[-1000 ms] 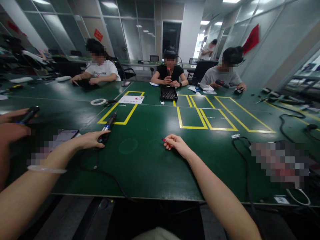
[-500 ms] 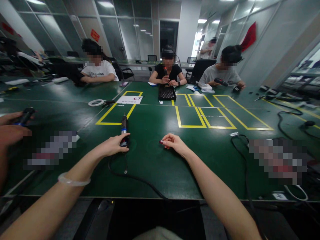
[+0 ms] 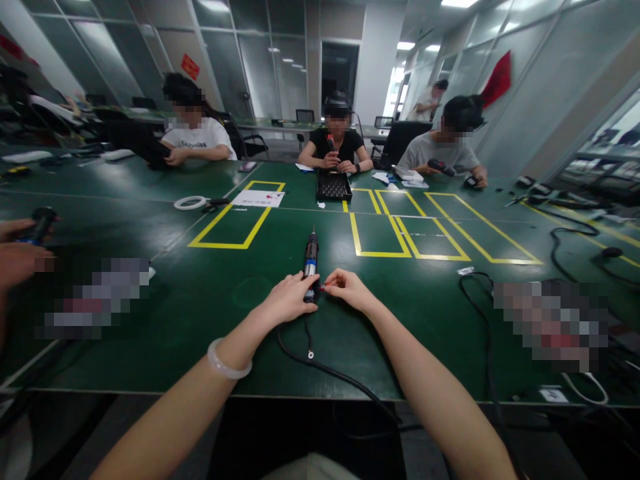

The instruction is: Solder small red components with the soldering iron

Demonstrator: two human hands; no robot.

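Observation:
My left hand [image 3: 290, 298] is closed around the lower body of an electric screwdriver [image 3: 311, 257], which has a blue ring and a thin bit pointing away from me. From its rear end a black cord [image 3: 330, 370] runs toward the table's front edge, beside a short lead with a ring terminal [image 3: 311, 355]. My right hand [image 3: 349, 291] pinches a small red piece [image 3: 323, 289] with finger and thumb, right beside the screwdriver's body. The piece is mostly hidden by the fingers, and I cannot tell whether it touches the tool.
Yellow tape rectangles [image 3: 385, 254] mark the green table [image 3: 200, 353]. A black tray [image 3: 334, 186] and a white sheet [image 3: 259, 199] lie farther back. Co-workers sit opposite; another person's hand [image 3: 23, 257] holds a dark tool at left. Black cables [image 3: 487, 360] run along the right.
My left hand has carried the electric screwdriver rightward across the table, up beside my right hand, its cord trailing along. My right hand has stayed nearly in place with the small red piece.

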